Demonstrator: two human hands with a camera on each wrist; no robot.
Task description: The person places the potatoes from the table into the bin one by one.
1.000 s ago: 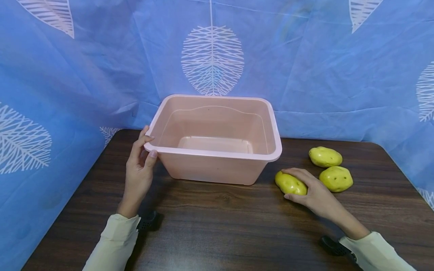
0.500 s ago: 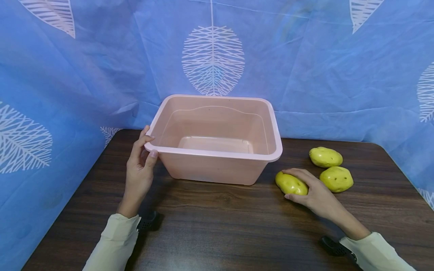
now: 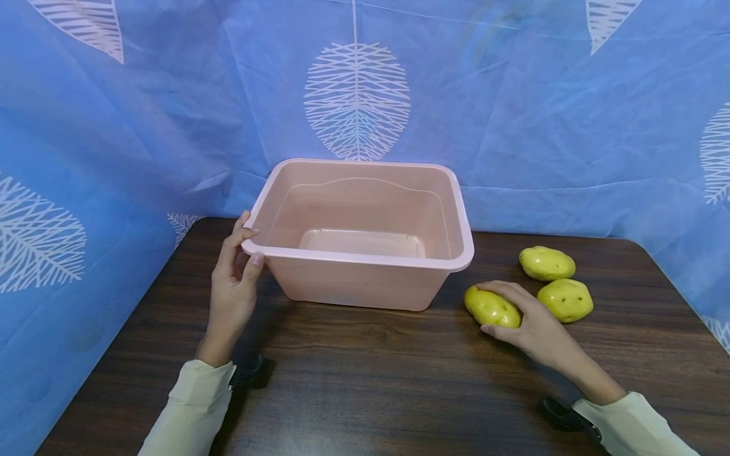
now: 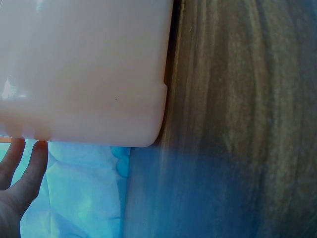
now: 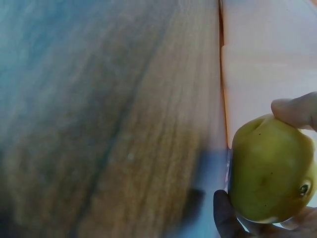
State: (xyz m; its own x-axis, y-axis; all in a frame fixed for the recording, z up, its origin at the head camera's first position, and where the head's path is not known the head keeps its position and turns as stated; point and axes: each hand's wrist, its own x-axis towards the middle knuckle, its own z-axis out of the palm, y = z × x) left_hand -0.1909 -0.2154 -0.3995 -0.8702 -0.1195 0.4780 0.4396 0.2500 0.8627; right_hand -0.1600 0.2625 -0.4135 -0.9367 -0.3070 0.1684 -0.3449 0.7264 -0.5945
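A pink plastic tub (image 3: 353,278) stands on the dark wooden table, with nothing inside it. My left hand (image 3: 232,297) grips its front left corner, thumb on the front of the rim and fingers at the left side. In the left wrist view two fingers of that hand (image 4: 22,183) touch the tub's wall (image 4: 84,74). To the right of the tub, my right hand (image 3: 533,326) holds a yellow-green potato-like item (image 3: 492,308) between thumb and fingers. The right wrist view shows this item (image 5: 270,168) in the hand (image 5: 297,218), its underside partly hidden by fingers.
Two similar yellow-green items, one farther back (image 3: 547,263) and one nearer (image 3: 566,301), lie close together right of my right hand. A blue cloth with white leaf patterns (image 3: 513,114) hangs behind and beside the table (image 3: 365,380).
My right hand and the item in it have shifted very slightly to the right. The left hand and the tub have stayed in place.
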